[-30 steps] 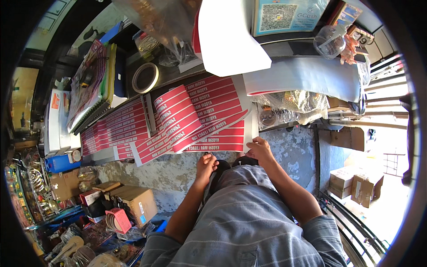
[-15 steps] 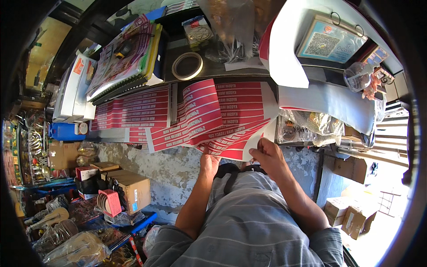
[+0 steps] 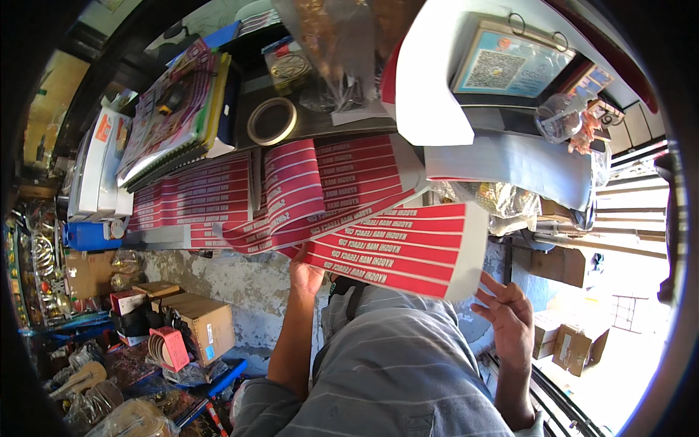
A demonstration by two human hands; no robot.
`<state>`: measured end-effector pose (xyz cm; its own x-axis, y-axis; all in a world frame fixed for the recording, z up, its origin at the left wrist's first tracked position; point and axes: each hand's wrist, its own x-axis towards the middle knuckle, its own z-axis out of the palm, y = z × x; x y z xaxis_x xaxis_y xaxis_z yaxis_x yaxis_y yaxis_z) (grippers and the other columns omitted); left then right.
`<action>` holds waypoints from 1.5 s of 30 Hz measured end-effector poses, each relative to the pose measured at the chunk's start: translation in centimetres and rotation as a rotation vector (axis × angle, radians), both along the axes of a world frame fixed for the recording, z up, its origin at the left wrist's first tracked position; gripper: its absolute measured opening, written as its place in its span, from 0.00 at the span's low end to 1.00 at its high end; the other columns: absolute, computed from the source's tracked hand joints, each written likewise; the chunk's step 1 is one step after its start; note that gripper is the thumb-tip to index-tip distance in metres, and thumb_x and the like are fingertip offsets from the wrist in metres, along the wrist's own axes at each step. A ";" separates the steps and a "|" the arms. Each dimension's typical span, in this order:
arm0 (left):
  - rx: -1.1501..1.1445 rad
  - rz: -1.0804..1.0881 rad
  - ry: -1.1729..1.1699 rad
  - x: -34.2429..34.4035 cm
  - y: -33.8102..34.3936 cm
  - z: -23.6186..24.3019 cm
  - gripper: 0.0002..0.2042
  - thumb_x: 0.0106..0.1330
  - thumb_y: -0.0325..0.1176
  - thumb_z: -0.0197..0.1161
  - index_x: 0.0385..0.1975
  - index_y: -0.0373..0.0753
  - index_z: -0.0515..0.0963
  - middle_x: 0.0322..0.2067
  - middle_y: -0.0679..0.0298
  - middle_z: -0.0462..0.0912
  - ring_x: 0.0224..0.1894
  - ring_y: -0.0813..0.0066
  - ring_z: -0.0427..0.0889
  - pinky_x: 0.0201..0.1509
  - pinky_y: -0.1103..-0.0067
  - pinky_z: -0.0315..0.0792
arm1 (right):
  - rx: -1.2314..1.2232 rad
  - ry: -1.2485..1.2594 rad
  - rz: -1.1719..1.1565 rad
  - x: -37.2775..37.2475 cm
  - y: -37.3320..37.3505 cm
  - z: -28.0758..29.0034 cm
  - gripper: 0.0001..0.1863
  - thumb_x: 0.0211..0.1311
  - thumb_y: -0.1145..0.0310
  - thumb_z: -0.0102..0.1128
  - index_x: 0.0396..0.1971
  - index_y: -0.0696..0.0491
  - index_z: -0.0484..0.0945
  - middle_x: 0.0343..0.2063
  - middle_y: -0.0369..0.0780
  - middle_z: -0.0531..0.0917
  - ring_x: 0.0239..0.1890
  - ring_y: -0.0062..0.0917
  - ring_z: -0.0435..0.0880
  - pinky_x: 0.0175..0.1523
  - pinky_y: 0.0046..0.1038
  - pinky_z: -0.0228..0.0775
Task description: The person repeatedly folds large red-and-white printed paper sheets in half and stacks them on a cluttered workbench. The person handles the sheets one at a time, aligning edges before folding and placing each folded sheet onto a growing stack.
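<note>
**A red-striped sheet lifted off the counter between two hands**

We look down past a grey striped shirt [image 3: 408, 371] at a crowded counter [image 3: 349, 120]. In front of our chest we hold up a large red sheet [image 3: 397, 247] printed with rows of white lettering and white dividing lines, with a white margin along its right end. It hangs tilted, its right end raised clear of the counter edge and its left end low, overlapping the fanned pile of matching red sheets [image 3: 306, 189] that lies on the counter.

Our left hand [image 3: 306, 275] is under the sheet's lower left corner — the fingers go up behind the paper and are hidden, so we cannot tell how tightly they close, only that the hand meets the sheet there. Our right hand [image 3: 506, 313] sits just below the sheet's lower right corner, fingers spread and loosely extended; the fingertips [image 3: 486, 282] reach up to the white edge, and whether they touch it we cannot tell.

Further left on the counter lies another flat stack of red sheets [image 3: 196, 197]. Behind the pile sit a roll of tape [image 3: 271, 121], a spiral-bound book [image 3: 178, 109] and a curved white sheet [image 3: 437, 80]. Below the counter, cardboard boxes [image 3: 207, 324] stand beside a rough plaster wall [image 3: 240, 280].
</note>
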<state>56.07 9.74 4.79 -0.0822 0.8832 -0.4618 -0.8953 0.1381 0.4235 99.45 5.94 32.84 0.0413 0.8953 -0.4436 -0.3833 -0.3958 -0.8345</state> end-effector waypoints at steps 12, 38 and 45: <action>-0.256 -0.078 0.174 0.0 -0.3 -0.8 0.21 0.81 0.33 0.63 0.71 0.41 0.72 0.65 0.58 0.84 0.65 0.58 0.85 0.70 0.55 0.80 | -0.297 -0.267 0.087 -0.1 -0.5 -18.8 0.34 0.78 0.53 0.69 0.71 0.59 0.69 0.56 0.49 0.88 0.53 0.34 0.89 0.59 0.35 0.81; -0.029 0.028 -0.029 -3.3 0.6 -0.6 0.26 0.69 0.25 0.64 0.69 0.37 0.75 0.60 0.57 0.86 0.58 0.62 0.88 0.67 0.63 0.82 | -0.045 -0.604 0.129 11.0 2.5 2.9 0.19 0.74 0.68 0.65 0.58 0.62 0.84 0.45 0.42 0.93 0.43 0.23 0.91 0.52 0.28 0.82; -0.014 -0.076 -0.114 -4.0 0.4 -3.0 0.22 0.84 0.38 0.57 0.72 0.37 0.74 0.68 0.52 0.82 0.68 0.50 0.81 0.75 0.45 0.71 | -0.156 -0.755 0.009 17.9 -0.5 7.9 0.22 0.71 0.67 0.71 0.59 0.63 0.83 0.45 0.43 0.93 0.45 0.24 0.91 0.54 0.30 0.82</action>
